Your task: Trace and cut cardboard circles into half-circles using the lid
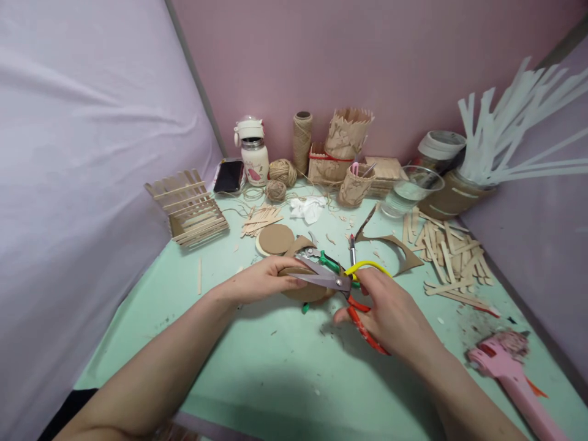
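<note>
My right hand [390, 306] grips a pair of scissors [339, 282] with one yellow and one red handle, its blades apart and pointing left. Between the blades is a piece of brown cardboard [305, 290], its edge rounded. The fingers of my left hand [261, 280] are closed on the cardboard's left side, close to the blade tips. Just behind lie green-handled pruning shears [328, 260], partly covered by the scissors. A round cardboard disc [276, 238] rests on a paler disc farther back. Right of the shears are a marker [352, 250] and a curved cardboard offcut [399, 251].
Wooden sticks [452, 251] are heaped at the right, beyond a pink glue gun [509, 373]. A stick-built basket [193, 214] stands at the left. Along the back are a bottle [255, 160], twine balls [282, 173], a plastic cup [411, 190] and a jar [454, 195] of white strips.
</note>
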Available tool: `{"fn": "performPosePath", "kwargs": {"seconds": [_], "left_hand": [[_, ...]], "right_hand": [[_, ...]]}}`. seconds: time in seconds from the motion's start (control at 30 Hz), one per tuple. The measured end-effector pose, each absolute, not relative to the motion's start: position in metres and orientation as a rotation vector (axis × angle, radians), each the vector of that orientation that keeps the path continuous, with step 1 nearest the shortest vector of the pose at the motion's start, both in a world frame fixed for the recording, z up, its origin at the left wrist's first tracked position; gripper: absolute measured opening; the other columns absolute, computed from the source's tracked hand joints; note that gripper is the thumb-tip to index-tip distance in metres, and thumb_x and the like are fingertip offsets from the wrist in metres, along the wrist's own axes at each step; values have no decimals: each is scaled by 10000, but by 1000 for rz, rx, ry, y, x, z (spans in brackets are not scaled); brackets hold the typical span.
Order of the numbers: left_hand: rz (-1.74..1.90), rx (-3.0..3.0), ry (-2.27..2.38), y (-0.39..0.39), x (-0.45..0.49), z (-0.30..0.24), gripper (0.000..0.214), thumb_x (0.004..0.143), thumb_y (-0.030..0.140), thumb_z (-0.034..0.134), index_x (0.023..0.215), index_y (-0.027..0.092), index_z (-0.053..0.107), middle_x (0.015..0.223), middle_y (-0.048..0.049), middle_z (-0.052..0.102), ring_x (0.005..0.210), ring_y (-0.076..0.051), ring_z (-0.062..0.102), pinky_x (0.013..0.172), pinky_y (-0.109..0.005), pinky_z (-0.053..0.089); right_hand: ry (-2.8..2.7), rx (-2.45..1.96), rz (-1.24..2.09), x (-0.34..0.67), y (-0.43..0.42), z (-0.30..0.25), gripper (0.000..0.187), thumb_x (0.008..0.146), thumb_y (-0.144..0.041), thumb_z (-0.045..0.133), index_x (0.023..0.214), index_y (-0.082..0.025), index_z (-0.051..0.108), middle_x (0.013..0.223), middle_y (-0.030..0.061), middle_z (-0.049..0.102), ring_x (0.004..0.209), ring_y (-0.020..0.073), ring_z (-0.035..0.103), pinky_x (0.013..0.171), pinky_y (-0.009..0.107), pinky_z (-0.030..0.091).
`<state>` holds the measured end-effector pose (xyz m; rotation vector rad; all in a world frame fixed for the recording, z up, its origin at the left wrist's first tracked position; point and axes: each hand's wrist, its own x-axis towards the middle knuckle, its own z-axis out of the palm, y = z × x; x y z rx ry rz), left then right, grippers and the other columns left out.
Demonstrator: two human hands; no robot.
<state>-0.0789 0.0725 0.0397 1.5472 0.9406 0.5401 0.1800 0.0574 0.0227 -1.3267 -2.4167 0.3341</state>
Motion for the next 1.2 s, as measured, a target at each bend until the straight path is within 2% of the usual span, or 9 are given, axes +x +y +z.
{"fn": "performPosePath", "kwargs": {"seconds": [0.33, 0.63, 0.93, 1.2], "left_hand": [[576, 1449, 959, 72, -75, 38, 245, 861, 276, 630, 1083, 217, 713, 1176, -33, 700, 1103, -199, 618, 929, -272, 441], [603, 1359, 931, 70, -72, 37, 236, 854, 240, 632, 1071, 194, 711, 1160, -47, 710, 1085, -194, 623, 908, -273, 452], [588, 1407, 937, 71, -74, 37, 193, 841, 256, 644, 1004, 189, 724, 1048, -44, 732, 1037, -199, 634, 892, -283, 461], [555, 1442, 974, 71, -76, 34, 250, 850, 318, 648, 1051, 184, 712, 1093, -52, 719, 1030, -204, 627, 869, -289, 469]], "right_hand": [[-2402, -1450, 464, 180, 53, 25, 405, 804, -610, 629, 826, -229, 493, 768, 29, 622, 688, 216, 604, 587, 287, 442], [-2368, -1490, 550, 180, 50, 29, 394, 834, -621, 572, 745, -248, 480, 609, -31, 535, 516, 156, 497, 483, 244, 362], [-2366, -1535, 546, 181, 50, 27, 447, 806, -671, 575, 729, -250, 444, 657, -33, 561, 510, 145, 481, 487, 236, 360], [-2365, -1532, 568, 183, 49, 26, 392, 826, -635, 567, 763, -251, 512, 656, -25, 595, 488, 139, 475, 468, 231, 323]]}}
